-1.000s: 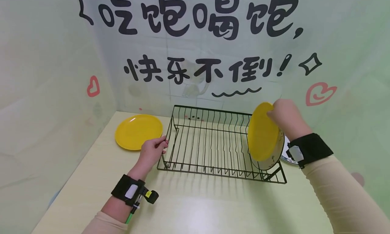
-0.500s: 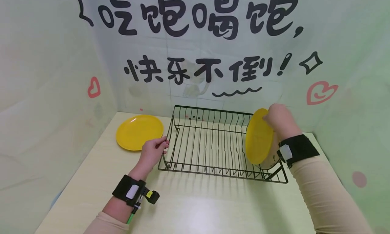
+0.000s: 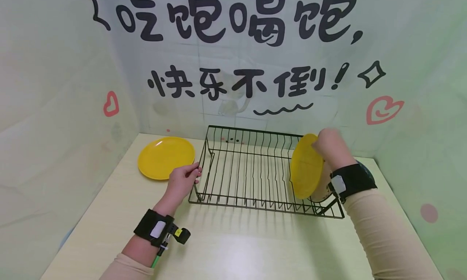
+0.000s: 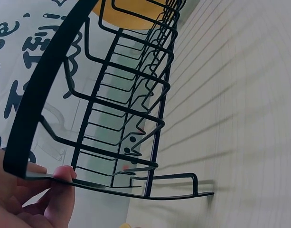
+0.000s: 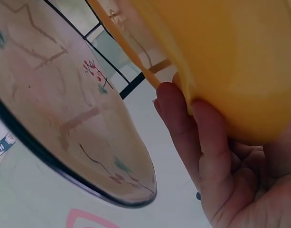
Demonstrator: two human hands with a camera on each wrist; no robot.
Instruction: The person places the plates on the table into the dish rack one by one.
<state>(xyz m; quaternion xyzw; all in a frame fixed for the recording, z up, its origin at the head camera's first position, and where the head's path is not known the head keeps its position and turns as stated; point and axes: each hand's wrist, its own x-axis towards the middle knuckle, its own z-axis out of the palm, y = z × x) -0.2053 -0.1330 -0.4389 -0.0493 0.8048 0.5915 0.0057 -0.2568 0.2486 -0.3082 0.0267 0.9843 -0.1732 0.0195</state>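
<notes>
My right hand point(image 3: 330, 148) grips the upper rim of a yellow plate point(image 3: 305, 166), which stands nearly upright at the right end of a black wire dish rack point(image 4: 43, 90). In the right wrist view, fingers and thumb pinch that plate's edge. Beside it, to the right, a dark-rimmed plate with a floral pattern point(image 5: 74, 95) stands in the rack, partly hidden in the head view by the right hand. My left hand point(image 3: 182, 180) pinches the rack's left side frame between thumb and fingers. Where the yellow plate meets the wires is hard to make out.
Another yellow plate point(image 3: 166, 158) lies flat on the table, left of the rack. A dark blue rounded edge point(image 3: 366, 170) shows behind the right wrist. Printed cloth walls point(image 3: 233, 110) enclose the table at the back and sides.
My right hand has moved left and slightly down with the yellow plate, lowering it into the rack and away from the patterned plate. The left hand and rack have stayed put.
</notes>
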